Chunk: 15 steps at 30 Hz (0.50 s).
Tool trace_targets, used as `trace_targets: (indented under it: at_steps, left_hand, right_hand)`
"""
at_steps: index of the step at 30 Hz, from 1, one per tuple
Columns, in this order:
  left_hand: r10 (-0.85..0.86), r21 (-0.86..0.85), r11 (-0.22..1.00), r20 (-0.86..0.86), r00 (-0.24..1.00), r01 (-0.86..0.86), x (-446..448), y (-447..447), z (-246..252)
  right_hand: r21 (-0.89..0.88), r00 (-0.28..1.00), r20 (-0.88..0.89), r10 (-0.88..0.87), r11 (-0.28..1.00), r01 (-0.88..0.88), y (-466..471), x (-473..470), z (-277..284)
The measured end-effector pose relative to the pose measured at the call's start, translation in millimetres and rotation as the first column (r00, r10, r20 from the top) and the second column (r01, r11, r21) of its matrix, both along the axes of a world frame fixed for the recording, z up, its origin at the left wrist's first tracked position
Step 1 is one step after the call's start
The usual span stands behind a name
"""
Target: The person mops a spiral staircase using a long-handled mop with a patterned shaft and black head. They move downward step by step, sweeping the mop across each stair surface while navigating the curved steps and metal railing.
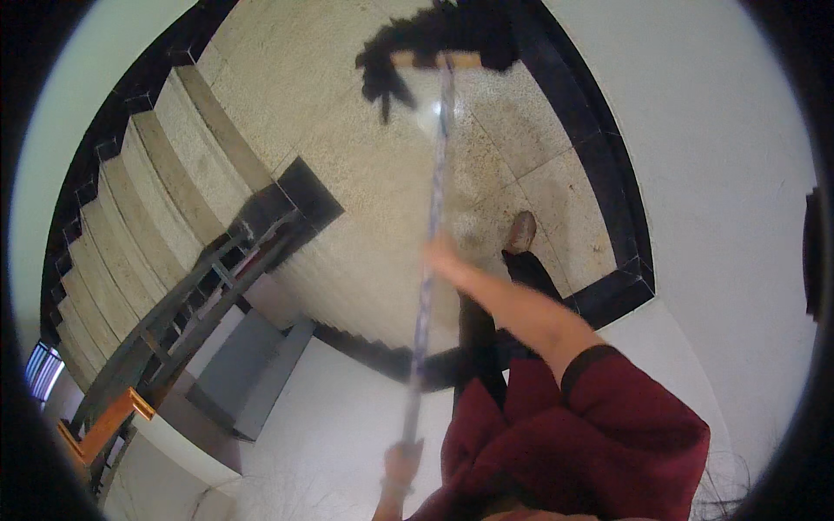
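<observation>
A long mop handle [438,189] with a patterned covering runs down the middle of the view. My right hand [441,254] is wrapped around it about halfway along, slightly blurred. Lower down, my left hand [402,459] grips the handle near its upper end, with a band at the wrist. At the far end a tan crossbar [466,60] carries dark mop strands [449,29]. These strands lie spread on the speckled stone floor [371,156], close to the black skirting on the right.
Stone stairs [156,163] descend or rise at the left; which cannot be told. Beside them run a dark railing [163,325] and an orange wooden handrail piece [107,426]. A black skirting [599,150] borders the white wall [710,163]. My brown shoe [522,231] rests on the floor.
</observation>
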State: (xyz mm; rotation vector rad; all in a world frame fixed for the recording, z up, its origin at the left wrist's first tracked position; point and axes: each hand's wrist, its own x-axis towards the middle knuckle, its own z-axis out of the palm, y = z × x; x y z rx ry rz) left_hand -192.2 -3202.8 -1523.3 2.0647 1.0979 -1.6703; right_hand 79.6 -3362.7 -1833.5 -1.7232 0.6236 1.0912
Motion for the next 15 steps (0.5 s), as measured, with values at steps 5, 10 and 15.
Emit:
trace_targets:
  at_steps: [5,10,15]
  left_hand:
    - [0.2,-0.263,0.963,0.543,0.816,-0.061,183,-108,-58]
    - [0.019,-0.241,0.963,0.511,0.859,0.122,193,-116,-39]
    - [-0.333,0.013,0.937,0.347,0.877,0.35,162,12,32]
  right_hand:
    - [-0.022,0.958,0.249,-0.143,0.988,0.153,-64,209,-37]
    - [0.022,0.893,0.336,-0.299,0.95,0.311,-69,216,-125]
    - [0.263,0.867,0.021,-0.498,0.839,0.476,7,119,-30]
